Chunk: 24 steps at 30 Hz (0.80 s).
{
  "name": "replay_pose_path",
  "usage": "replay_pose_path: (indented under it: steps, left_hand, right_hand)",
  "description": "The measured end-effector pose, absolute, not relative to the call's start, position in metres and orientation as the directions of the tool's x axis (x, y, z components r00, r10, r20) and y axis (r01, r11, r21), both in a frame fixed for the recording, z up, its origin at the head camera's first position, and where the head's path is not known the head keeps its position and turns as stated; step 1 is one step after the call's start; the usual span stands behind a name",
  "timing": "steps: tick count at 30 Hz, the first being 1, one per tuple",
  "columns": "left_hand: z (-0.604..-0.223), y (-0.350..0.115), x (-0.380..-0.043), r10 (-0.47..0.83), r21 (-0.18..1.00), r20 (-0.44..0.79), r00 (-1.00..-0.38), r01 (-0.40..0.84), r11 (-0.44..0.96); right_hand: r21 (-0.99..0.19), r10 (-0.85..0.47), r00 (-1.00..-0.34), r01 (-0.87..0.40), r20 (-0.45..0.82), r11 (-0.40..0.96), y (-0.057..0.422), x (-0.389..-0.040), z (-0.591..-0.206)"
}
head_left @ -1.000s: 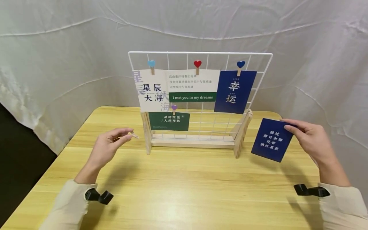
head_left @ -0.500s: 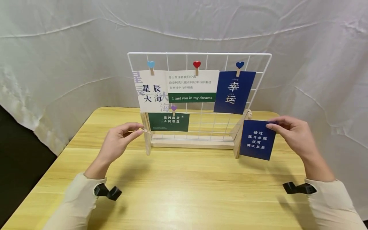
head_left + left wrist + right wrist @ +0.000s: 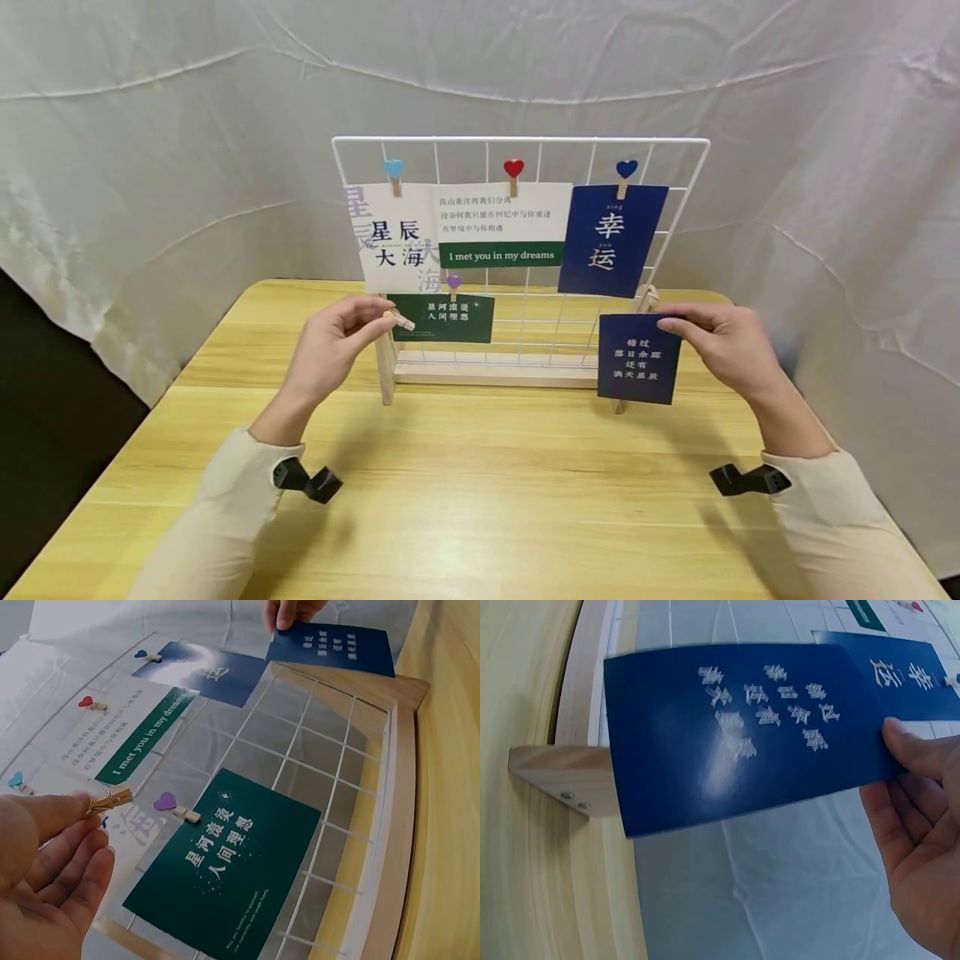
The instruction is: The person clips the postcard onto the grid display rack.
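Between thumb and fingers my left hand [image 3: 330, 346] pinches a small wooden clothespin [image 3: 111, 800], held in front of the left end of the green card [image 3: 450, 321]. That card hangs low on the white wire grid [image 3: 555, 321] from a purple heart clothespin [image 3: 176, 806]. My right hand [image 3: 723, 342] pinches the upper right corner of a dark blue card [image 3: 637, 375] with white characters. The blue card overlaps the grid's lower right corner and the wooden stand leg in the head view, below another blue card [image 3: 615, 242] clipped at the top.
A white card [image 3: 390, 275] and a white-and-green card [image 3: 502, 217] hang in the grid's top row from light blue [image 3: 393, 168] and red [image 3: 513, 169] heart clothespins. The wooden stand [image 3: 495, 371] rests on the wooden table [image 3: 480, 492], before a pale curtain [image 3: 480, 67].
Both hands have moved inward toward the grid. The left brought the clothespin right and up, over the green card; the right brought the blue card left, to the grid's lower right, and straightened it.
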State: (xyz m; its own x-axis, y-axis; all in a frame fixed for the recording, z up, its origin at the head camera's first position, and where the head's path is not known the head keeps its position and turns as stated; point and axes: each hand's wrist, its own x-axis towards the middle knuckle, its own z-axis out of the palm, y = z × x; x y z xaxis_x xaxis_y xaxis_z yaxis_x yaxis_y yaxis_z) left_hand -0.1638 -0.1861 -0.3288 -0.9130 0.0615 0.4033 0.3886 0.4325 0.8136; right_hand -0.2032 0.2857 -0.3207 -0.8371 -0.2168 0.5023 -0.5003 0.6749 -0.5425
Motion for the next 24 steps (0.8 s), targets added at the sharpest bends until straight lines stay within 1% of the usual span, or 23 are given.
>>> replay_pose_path:
  steps: [2,4,10,15,20,24]
  left_hand:
    - [-0.328,-0.184,-0.166,0.059,0.819,0.403,-0.913,0.388,0.423]
    - [-0.328,-0.181,-0.168,0.060,0.822,0.408,-0.911,0.395,0.411]
    - [-0.327,-0.169,-0.177,0.062,0.840,0.422,-0.904,0.416,0.347]
    - [-0.328,-0.157,-0.182,0.054,0.856,0.421,-0.905,0.417,0.305]
    - [-0.328,-0.146,-0.187,0.042,0.864,0.442,-0.896,0.437,0.251]
    - [-0.329,-0.138,-0.191,0.047,0.850,0.474,-0.879,0.471,0.238]
  right_hand:
    - [-0.538,-0.241,-0.828,-0.521,0.506,0.663,0.281,-0.205,-0.321]
    - [-0.560,-0.247,-0.825,-0.535,0.509,0.633,0.276,-0.206,-0.320]
    - [-0.642,-0.190,-0.841,-0.515,0.507,0.568,0.257,-0.209,-0.322]
    - [-0.647,-0.173,-0.852,-0.494,0.495,0.581,0.240,-0.212,-0.326]
    - [-0.643,-0.181,-0.839,-0.515,0.513,0.566,0.225,-0.217,-0.329]
    - [-0.651,-0.163,-0.832,-0.523,0.530,0.550,0.213,-0.219,-0.331]
